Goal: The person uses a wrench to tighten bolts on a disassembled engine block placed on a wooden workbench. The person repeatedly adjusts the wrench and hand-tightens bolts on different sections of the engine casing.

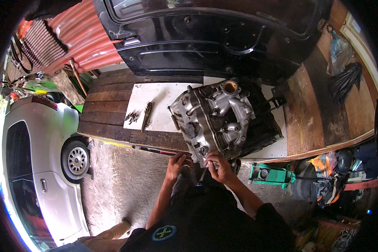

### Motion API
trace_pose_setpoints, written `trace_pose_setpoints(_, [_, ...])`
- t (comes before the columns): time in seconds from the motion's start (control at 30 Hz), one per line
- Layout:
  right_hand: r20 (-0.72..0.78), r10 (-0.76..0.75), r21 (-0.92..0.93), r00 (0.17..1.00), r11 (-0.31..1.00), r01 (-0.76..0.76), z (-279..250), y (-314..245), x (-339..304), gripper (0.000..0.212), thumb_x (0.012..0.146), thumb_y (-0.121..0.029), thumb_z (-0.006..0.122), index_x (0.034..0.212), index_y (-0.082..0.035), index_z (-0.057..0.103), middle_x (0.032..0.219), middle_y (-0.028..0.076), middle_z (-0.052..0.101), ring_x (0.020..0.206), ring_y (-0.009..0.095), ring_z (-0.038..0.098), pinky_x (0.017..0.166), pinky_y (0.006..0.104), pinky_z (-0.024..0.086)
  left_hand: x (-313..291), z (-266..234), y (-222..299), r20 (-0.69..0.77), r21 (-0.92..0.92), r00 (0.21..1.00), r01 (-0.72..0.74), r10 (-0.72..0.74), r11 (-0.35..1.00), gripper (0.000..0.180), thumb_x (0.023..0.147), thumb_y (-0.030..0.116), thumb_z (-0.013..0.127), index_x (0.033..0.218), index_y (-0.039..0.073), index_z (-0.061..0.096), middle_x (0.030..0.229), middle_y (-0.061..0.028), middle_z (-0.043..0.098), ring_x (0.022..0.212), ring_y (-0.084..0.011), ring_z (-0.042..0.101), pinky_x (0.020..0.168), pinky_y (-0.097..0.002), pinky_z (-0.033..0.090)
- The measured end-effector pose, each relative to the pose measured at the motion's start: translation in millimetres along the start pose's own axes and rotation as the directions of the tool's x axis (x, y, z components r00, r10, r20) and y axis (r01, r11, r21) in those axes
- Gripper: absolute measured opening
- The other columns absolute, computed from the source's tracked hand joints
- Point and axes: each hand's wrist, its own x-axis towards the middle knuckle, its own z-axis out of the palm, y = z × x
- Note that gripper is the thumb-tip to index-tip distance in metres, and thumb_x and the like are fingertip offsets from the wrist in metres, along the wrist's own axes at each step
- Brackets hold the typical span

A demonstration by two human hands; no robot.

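A silver metal engine with a cast manifold on its right side lies on a white board on the wooden bench. My left hand is at its near left corner, fingers curled together; whatever they pinch is too small to make out. Close by, my right hand is closed against the engine's near edge, thumb and fingers bent around something I cannot make out. Several small dark bolts and a narrow metal piece rest on the board, left of the engine.
A black vehicle panel stands behind the plank bench. Under the bench's right end is a green floor jack beside clutter. A white car is parked at left. Another person's limb shows at lower left. Plastic bags hang at right.
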Motion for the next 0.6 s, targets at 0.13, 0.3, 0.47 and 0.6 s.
trace_pose_setpoints(0.13, [0.036, 0.004, -0.105, 0.999, 0.995, 0.000, 1.8, 3.2, -3.6, 0.018, 0.089, 0.001, 0.054, 0.106, -0.002, 0.049, 0.096, 0.015, 0.057, 0.086, 0.031, 0.060, 0.072, 0.0384, 0.050, 7.4, -7.0, -7.4, 0.042, -0.014, 0.999, 0.014, -0.013, 1.000, 0.029, 0.096, 0.016, 0.051, 0.108, -0.009, 0.059, 0.088, -0.0155, 0.066, 0.078, -0.0212, 0.065, 0.069, -0.0321, 0.052])
trace_pose_setpoints(0.3, [0.040, -0.003, -0.215, 0.999, 0.977, 0.011, 10.6, 4.2, -24.6, 0.026, 0.083, 0.001, 0.060, 0.107, -0.001, 0.051, 0.103, 0.018, 0.059, 0.086, 0.034, 0.061, 0.073, 0.0413, 0.051, 10.2, -9.8, -5.7, 0.026, 0.030, 0.999, -0.024, 0.023, 0.999, 0.028, 0.096, 0.015, 0.050, 0.108, -0.008, 0.060, 0.086, -0.0148, 0.066, 0.077, -0.0208, 0.065, 0.068, -0.0318, 0.053])
trace_pose_setpoints(0.47, [-0.032, -0.101, -0.302, 0.994, 0.949, 0.086, 20.6, 7.4, -29.4, 0.024, 0.085, 0.003, 0.056, 0.108, -0.001, 0.051, 0.095, 0.015, 0.061, 0.079, 0.029, 0.063, 0.068, 0.0366, 0.052, 8.8, -18.7, -6.1, 0.017, 0.006, 1.000, -0.014, 0.014, 1.000, 0.028, 0.097, 0.015, 0.050, 0.108, -0.008, 0.060, 0.086, -0.0140, 0.066, 0.076, -0.0203, 0.065, 0.068, -0.0316, 0.053])
trace_pose_setpoints(0.6, [-0.058, -0.008, -0.307, 0.998, 0.952, -0.010, 22.1, 2.9, -6.7, 0.018, 0.088, 0.001, 0.054, 0.105, 0.000, 0.048, 0.086, 0.016, 0.060, 0.075, 0.030, 0.063, 0.063, 0.0382, 0.050, 5.5, -29.0, -11.8, -0.007, -0.042, 1.000, -0.014, 0.014, 0.999, 0.028, 0.097, 0.015, 0.049, 0.108, -0.008, 0.060, 0.086, -0.0144, 0.066, 0.076, -0.0204, 0.065, 0.068, -0.0316, 0.053])
